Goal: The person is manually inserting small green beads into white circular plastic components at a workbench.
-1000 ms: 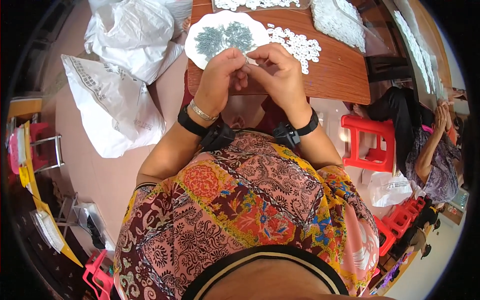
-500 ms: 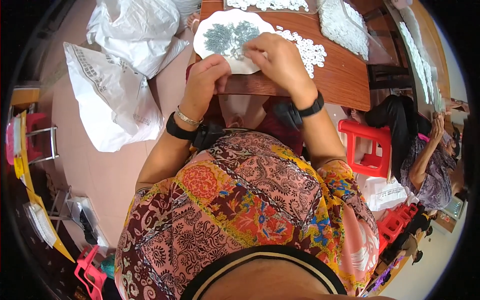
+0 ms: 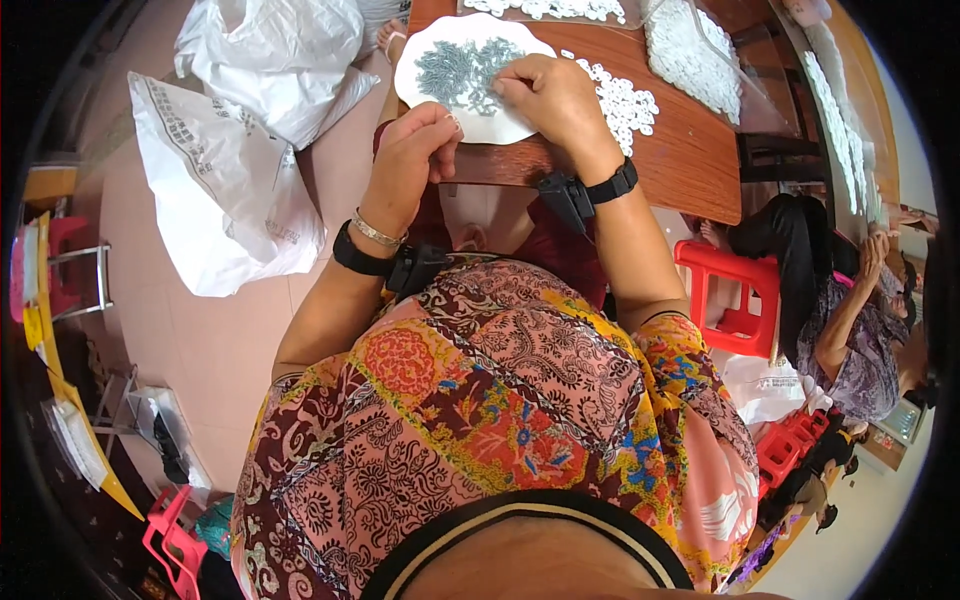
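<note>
A white scalloped plate (image 3: 500, 130) lies at the near edge of the brown table, with a heap of small grey metal pieces (image 3: 446, 72) on it, possibly screws. My left hand (image 3: 415, 150) is closed in front of the plate's near left rim, pinching a small white plastic piece (image 3: 455, 121) between thumb and forefinger. Over the plate's right side, my right hand (image 3: 560, 100) has its thumb and forefinger pressed together at the metal pieces. Whatever is between those fingertips is too small to make out. Loose small white plastic parts (image 3: 628, 108) lie on the table beside the right hand.
A clear bag of white parts (image 3: 690, 60) lies farther right on the wooden table (image 3: 690, 170). White sacks (image 3: 225, 190) stand on the floor at left. A red plastic stool (image 3: 735, 300) is at right, near a seated person (image 3: 860, 330).
My right hand has shifted from near the left hand to over the plate's right side, fingertips at the metal pieces. The left hand stays nearly in place.
</note>
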Tool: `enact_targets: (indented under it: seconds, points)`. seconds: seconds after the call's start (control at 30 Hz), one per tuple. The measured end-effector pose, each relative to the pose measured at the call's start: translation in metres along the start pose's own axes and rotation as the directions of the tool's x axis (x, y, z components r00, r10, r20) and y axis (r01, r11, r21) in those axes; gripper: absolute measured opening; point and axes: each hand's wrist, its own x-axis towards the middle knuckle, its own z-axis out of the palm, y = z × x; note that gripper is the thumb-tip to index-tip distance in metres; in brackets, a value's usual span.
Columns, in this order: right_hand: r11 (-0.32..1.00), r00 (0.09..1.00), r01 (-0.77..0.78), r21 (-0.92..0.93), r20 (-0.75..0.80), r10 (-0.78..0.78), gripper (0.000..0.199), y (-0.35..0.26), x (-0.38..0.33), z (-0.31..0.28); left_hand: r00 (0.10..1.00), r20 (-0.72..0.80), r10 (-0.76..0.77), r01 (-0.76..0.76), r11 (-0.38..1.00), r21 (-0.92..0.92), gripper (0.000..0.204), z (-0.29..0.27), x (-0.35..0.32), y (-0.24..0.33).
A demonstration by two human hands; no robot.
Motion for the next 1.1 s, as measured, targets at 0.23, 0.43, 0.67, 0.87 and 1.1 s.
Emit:
enact_targets:
  seconds: [0.23, 0.43, 0.67, 0.87, 1.1]
  points:
    - [0.870, 0.995, -0.039, 0.492, -0.061, 0.080, 0.019, 0.011, -0.004, 0.002, 1.000, 0.010, 0.005, -0.006, 0.999, 0.046, 0.020, 0.011, 0.010, 0.010]
    - [0.800, 0.996, -0.088, 0.594, 0.028, 0.089, 0.026, 0.010, 0.000, -0.010, 0.994, 0.004, 0.105, -0.105, 0.987, 0.118, 0.019, 0.016, 0.030, 0.017]
    - [0.863, 0.992, -0.081, 0.499, 0.120, 0.024, 0.033, 0.001, -0.004, -0.020, 0.784, 0.190, 0.591, -0.599, 0.642, 0.479, 0.017, 0.026, 0.046, 0.020]
    - [0.785, 0.984, -0.119, 0.608, 0.179, 0.010, 0.030, -0.004, -0.009, -0.017, 0.850, 0.181, 0.494, -0.526, 0.786, 0.325, 0.018, 0.022, 0.050, 0.011]
    - [0.835, 0.998, -0.046, 0.549, 0.054, 0.019, 0.028, -0.013, -0.015, -0.020, 0.942, 0.134, 0.309, -0.318, 0.946, 0.056, 0.022, 0.025, 0.049, 0.015]
